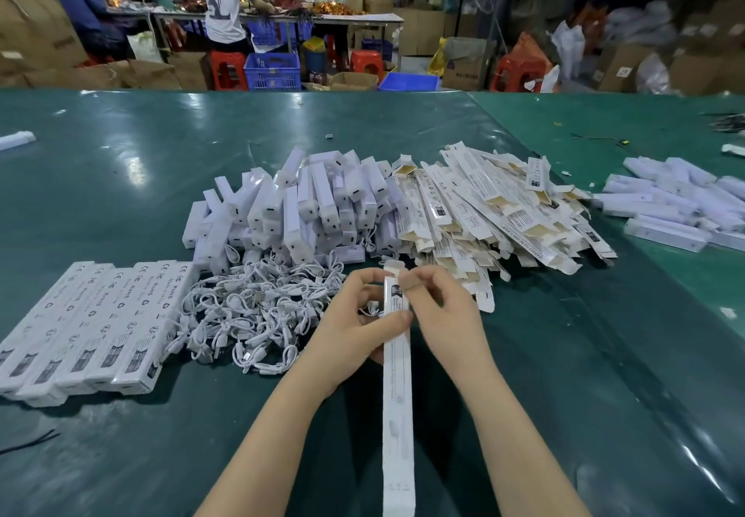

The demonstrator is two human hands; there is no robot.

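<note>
Room: a workshop with cardboard cartons, blue crates (272, 71) and red stools (227, 69) behind; people work at a far bench (354, 21).
Surface: a dark green table (121, 177) under the whole job.
Long box: a narrow white carton (398, 395), held just above the table in the lower middle of the view.
Axis: its length runs straight from the viewer out toward the piles, printed face up, almost in line with the forearms.
Far end: points at the heaps, its end flap standing open.
Near end: reaches the bottom edge of the view, between the two forearms.
Left hand (354, 323): wrapped round the box's upper part from the left, thumb laid across the front.
Right hand (447, 307): on the right of the far end, curled fingertips pinching the flap; one finger wears a tan plaster.
Cable heap (258, 315): tangled white leads, just left of the left hand.
Lamp pile (306, 202): white bars stacked beyond the cables.
Flat cartons (504, 210): unfolded sleeves heaped beyond the right hand.
Packed row (92, 323): closed boxes lying side by side at far left.
</note>
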